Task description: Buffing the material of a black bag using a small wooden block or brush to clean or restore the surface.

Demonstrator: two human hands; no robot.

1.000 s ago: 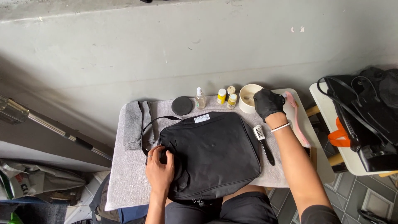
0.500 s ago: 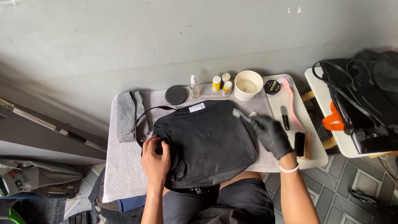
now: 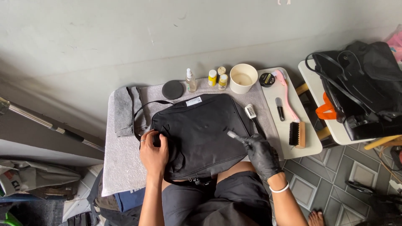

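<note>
bag [image 3: 201, 132], black and flat, lies in the middle of the frame on the grey-covered table [image 3: 121, 167], its lower edge over the person's lap. the step in hand looks like brushing the bag's front: the left hand [image 3: 154, 152], bare, lies flat and unclenched on the bag's left side and pins it, while the right hand [image 3: 261, 155], in a black glove, is clenched on a small brush [image 3: 235, 136] whose pale tip touches the fabric right of centre. the next move would call for short strokes with the bag held firmly, so the cloth does not bunch.

a small white rectangular label [image 3: 193, 101] sits at the bag's upper edge. above it, along the top of the table, stand a cream cup [image 3: 243, 78], a flat black round lid [image 3: 173, 89], a clear spray bottle [image 3: 191, 80], three little bottles [image 3: 218, 78] with yellow labels and white caps, and a small black round tin [image 3: 266, 79] with a yellow label at upper right.
</note>
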